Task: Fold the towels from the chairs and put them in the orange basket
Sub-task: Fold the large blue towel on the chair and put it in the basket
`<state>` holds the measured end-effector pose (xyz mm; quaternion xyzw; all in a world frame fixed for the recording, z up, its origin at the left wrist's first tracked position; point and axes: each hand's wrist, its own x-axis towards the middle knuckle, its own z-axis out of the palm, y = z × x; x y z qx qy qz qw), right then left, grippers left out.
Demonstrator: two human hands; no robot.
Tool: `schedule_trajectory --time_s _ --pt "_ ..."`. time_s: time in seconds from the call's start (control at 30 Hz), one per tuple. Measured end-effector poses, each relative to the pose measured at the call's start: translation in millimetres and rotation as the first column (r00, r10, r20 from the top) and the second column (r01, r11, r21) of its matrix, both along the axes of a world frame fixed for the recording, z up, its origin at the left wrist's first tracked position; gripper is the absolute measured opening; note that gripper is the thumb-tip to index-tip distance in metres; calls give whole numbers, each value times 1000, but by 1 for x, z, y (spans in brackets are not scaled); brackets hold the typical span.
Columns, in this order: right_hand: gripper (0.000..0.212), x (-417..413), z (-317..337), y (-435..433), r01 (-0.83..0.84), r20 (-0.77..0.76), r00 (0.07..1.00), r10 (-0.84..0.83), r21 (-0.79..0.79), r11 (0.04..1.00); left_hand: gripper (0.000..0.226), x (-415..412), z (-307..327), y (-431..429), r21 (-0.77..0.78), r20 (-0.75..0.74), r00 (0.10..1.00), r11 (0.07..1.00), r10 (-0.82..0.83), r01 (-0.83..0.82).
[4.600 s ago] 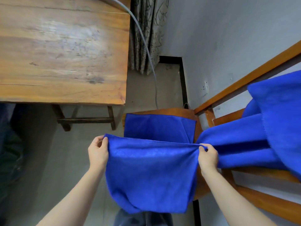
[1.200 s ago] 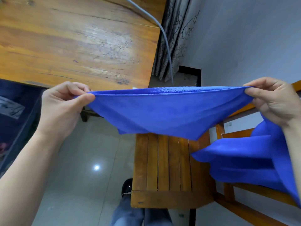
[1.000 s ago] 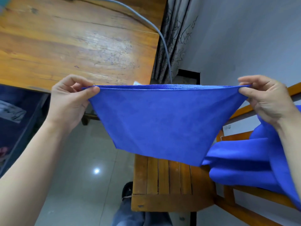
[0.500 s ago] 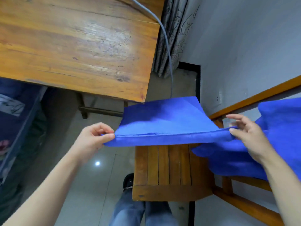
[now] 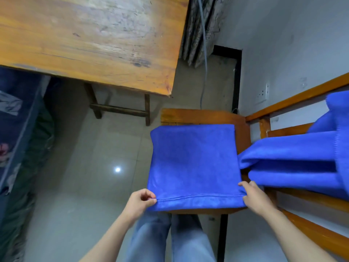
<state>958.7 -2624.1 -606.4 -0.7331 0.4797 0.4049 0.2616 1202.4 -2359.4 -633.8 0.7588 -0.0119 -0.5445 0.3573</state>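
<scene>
A blue towel (image 5: 192,163) lies folded flat on the seat of a wooden chair (image 5: 200,116). My left hand (image 5: 139,201) pinches its near left corner. At the near right corner my right hand (image 5: 254,197) grips the hem. More blue towels (image 5: 294,159) hang over the chair's backrest rails on the right. No orange basket is in view.
A wooden table (image 5: 90,38) fills the upper left, its legs close to the chair. A grey cable (image 5: 204,53) hangs beside a curtain (image 5: 198,29). The white wall (image 5: 283,44) is on the right, dark fabric (image 5: 17,129) on the left, tiled floor (image 5: 85,176) between.
The towel was held up stretched between both hands. It has come down and now lies flat on the chair seat, with both hands still on its near corners.
</scene>
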Motion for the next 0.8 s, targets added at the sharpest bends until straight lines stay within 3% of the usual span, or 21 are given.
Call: schedule_trajectory --time_s 0.13,0.3,0.53,0.8 --pt "42 -4 -5 1 -96 -77 992 96 -2 995 26 -3 0 7 24 -6 999 999 39 -39" --pt "14 5 6 -7 -154 -154 976 154 10 988 21 6 4 7 56 -49 997 997 61 -59" --pt "12 36 10 -28 19 89 996 -4 -165 986 20 36 12 -24 8 29 987 988 157 -157" --pt "19 67 11 -48 10 136 990 32 -301 954 16 65 14 -47 -33 102 982 987 160 -157"
